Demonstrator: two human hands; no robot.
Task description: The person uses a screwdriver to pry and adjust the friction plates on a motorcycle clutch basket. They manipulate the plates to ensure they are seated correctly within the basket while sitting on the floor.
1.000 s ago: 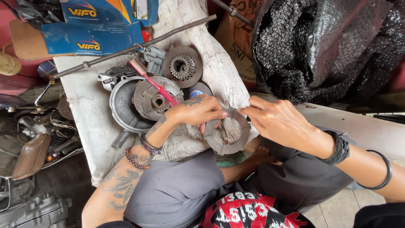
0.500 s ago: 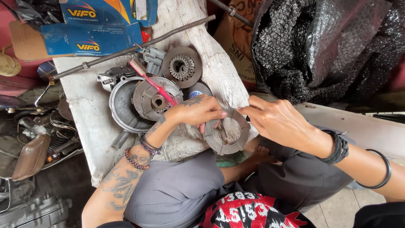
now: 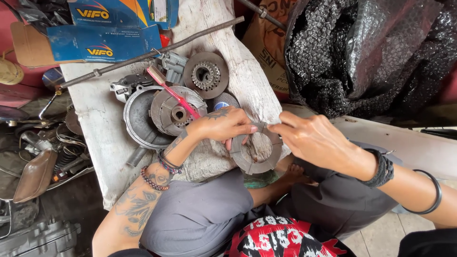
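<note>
Pinching a flat grey ring [image 3: 254, 153] at its top edge, both hands meet over the white board [image 3: 102, 138]: the left hand [image 3: 223, 124] grips the ring's upper left with fingers curled over it, the right hand [image 3: 316, 140] nips the upper right between thumb and fingertips. The ring hangs above the person's knees at the board's near edge. Just left lie a drum [image 3: 140, 119], a hub [image 3: 176, 110] with a pink toothbrush [image 3: 173, 91] across it, and a gear [image 3: 205, 74].

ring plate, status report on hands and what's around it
Left hand and right hand both pinching the grey ring plate at its top edge. Plate over the white board's edge. Red toothbrush and gear parts beside, nothing blocking.
</note>
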